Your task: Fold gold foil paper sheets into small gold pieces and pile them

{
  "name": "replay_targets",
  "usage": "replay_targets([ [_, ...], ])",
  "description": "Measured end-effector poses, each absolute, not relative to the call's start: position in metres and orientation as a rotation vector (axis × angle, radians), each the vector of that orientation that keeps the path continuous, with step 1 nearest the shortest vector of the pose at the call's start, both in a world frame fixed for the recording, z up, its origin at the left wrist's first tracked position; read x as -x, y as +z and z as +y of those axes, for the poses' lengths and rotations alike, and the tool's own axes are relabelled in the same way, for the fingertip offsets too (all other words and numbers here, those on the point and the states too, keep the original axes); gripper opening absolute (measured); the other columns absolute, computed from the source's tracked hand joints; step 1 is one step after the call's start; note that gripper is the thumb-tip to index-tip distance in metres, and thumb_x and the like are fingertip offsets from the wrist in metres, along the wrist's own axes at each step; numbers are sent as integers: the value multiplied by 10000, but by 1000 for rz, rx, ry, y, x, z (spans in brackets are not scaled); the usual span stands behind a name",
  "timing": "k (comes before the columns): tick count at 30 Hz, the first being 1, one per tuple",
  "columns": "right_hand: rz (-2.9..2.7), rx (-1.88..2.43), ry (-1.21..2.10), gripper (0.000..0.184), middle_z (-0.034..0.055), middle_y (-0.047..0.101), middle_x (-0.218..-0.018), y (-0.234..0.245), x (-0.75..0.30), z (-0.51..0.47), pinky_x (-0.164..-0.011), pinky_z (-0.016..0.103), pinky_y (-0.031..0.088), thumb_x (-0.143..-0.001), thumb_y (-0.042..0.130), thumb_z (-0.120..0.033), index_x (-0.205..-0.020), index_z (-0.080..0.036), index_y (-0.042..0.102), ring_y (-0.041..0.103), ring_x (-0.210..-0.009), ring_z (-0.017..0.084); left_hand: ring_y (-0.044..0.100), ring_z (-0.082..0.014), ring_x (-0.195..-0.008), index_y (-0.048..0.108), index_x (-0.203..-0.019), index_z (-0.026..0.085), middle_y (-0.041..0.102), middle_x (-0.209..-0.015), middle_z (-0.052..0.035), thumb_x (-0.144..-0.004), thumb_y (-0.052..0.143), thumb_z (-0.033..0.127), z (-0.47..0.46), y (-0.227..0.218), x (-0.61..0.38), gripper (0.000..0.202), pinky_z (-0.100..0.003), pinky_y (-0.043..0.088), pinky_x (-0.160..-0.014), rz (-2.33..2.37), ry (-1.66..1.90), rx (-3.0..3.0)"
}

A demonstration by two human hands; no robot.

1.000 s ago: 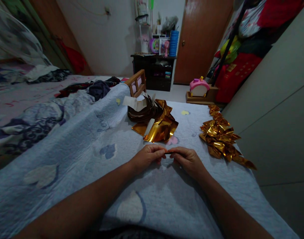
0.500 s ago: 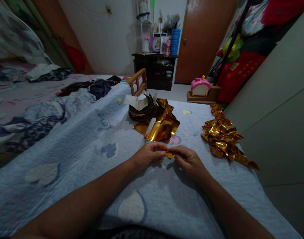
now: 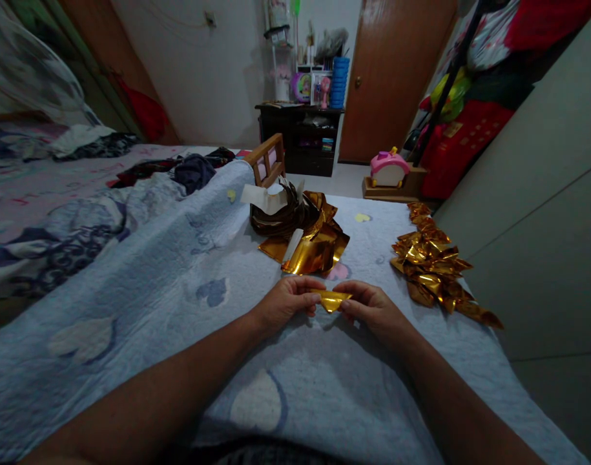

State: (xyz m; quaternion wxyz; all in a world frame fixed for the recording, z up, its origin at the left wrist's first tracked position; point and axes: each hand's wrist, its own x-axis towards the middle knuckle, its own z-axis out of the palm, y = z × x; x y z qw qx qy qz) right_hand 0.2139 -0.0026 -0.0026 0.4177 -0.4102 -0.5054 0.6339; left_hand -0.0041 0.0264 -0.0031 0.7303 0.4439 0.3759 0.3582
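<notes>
Both hands meet over a light blue quilt [image 3: 188,323] and pinch a small piece of gold foil paper [image 3: 332,299] between them. My left hand [image 3: 286,301] grips its left end with thumb and fingers closed. My right hand [image 3: 371,312] pinches the right end. The foil now shows as a flat, pointed shape just above the quilt. A stack of gold foil sheets [image 3: 311,248] lies right behind the hands. A pile of folded gold foil pieces [image 3: 433,268] stretches along the quilt's right side.
A dark basket with white paper [image 3: 274,212] stands behind the foil sheets, beside a wooden chair back [image 3: 267,161]. Rumpled bedding and clothes [image 3: 72,213] lie to the left. A grey cabinet wall [image 3: 537,194] rises at right. A pink toy [image 3: 388,169], a dark dresser and a door lie beyond.
The hands have drawn slightly apart, and the foil piece, barely visible a second ago, has spread wider between the fingertips.
</notes>
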Motion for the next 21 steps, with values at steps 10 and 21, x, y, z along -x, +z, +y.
replay_targets([
  [10, -1079, 940, 1798, 349, 2, 706, -755, -4, -217, -2, -493, 196, 388, -693, 903, -356, -937, -179, 728, 544, -530, 65, 608, -96, -584, 738, -978, 104, 739, -860, -70, -620, 944, 374, 29, -14, 8, 494, -227, 479, -565, 651, 724, -973],
  [21, -1080, 908, 1880, 371, 8, 712, -732, 0, -217, -2, -510, 200, 427, -662, 927, -381, -900, -167, 739, 574, -539, 75, 574, -102, -546, 766, -921, 106, 710, -718, -51, -655, 906, 489, 30, -16, 7, 487, -231, 461, -551, 673, 723, -1053],
])
